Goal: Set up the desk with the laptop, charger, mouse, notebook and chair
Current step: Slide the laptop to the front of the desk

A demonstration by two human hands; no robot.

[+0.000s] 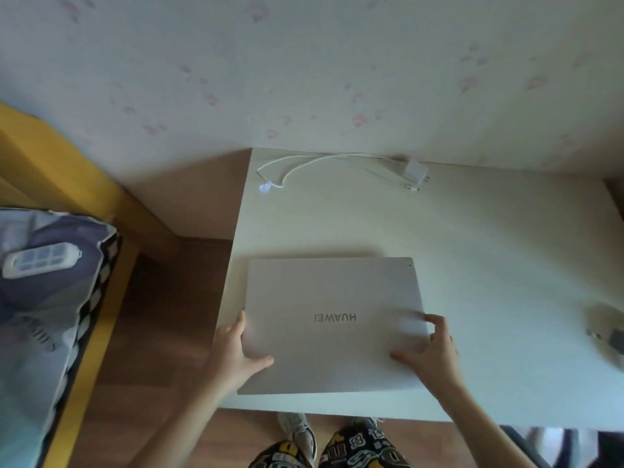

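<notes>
A closed silver laptop [334, 298] lies flat on the white desk [489, 248], near its front left corner, logo upside down to me. My left hand [236, 349] grips its left edge, thumb on the lid. My right hand [432, 352] holds the right front corner, fingers spread on the lid. A white charger [417, 170] with its coiled cable [304, 163] rests at the desk's back edge by the wall. A blurred dark object [607, 336], perhaps the mouse, sits at the far right edge.
A wall with pale flowered paper [304, 79] rises right behind the desk. A yellow-framed bed [67, 184] with a patterned pillow [44, 298] stands at the left. Brown wooden floor [162, 315] lies between bed and desk. My feet [297, 434] stand at the desk's front edge.
</notes>
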